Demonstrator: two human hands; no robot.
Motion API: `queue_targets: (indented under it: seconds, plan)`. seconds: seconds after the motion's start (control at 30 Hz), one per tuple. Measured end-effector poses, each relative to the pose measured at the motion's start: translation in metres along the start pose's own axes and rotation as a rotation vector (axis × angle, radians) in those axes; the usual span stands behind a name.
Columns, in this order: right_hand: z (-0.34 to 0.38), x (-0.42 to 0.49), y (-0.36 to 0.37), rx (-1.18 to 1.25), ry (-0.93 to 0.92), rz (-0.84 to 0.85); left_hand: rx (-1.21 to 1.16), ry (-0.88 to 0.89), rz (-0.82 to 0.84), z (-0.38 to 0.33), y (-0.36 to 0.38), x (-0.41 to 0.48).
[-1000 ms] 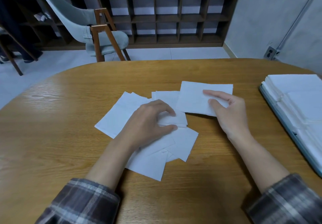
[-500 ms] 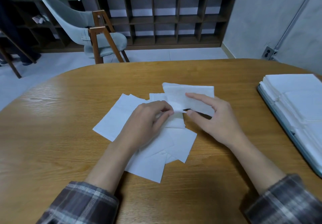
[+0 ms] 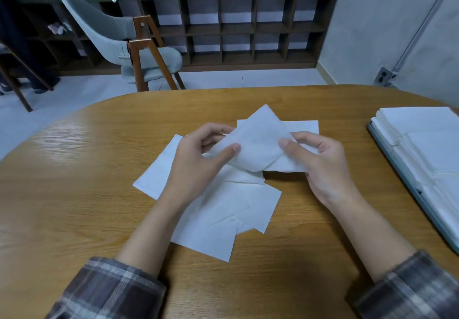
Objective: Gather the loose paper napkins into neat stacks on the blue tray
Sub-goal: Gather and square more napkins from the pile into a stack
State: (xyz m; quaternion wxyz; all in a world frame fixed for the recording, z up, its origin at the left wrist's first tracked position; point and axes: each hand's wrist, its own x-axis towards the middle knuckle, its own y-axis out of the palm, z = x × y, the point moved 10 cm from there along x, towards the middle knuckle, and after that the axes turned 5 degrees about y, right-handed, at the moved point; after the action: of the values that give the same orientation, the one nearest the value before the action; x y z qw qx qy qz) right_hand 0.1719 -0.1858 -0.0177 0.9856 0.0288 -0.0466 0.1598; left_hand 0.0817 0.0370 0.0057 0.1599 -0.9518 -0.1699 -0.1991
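Paper's thin and limp: we pinch the lifted napkins (image 3: 258, 145) between left hand (image 3: 198, 159) and right hand (image 3: 320, 167), thumbs on top, above the loose napkins (image 3: 223, 214) on the table (image 3: 74, 194). Likely risk: sheets skew, crease or slip out before the blue tray (image 3: 412, 187) at right.

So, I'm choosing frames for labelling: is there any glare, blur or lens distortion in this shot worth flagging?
Head view: pale glare on the table at left; wide-angle bending bows its far edge and leans the shelf; the held napkin, pinched between left hand and right hand, looks slightly soft.
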Motion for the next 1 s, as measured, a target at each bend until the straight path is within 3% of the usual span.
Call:
queue_targets:
  seconds: [0.13, 0.33, 1.0]
  plan:
    - [-0.007, -0.002, 0.01, 0.077, 0.075, 0.101, -0.144, -0.047, -0.038, -0.003, -0.007, 0.0]
    - [-0.008, -0.008, 0.031, 0.004, 0.09, 0.261, -0.098, -0.11, 0.153, 0.003, 0.009, -0.002]
    - [0.003, -0.015, 0.043, -0.206, -0.05, 0.316, -0.065, -0.097, 0.135, 0.002, 0.015, -0.004]
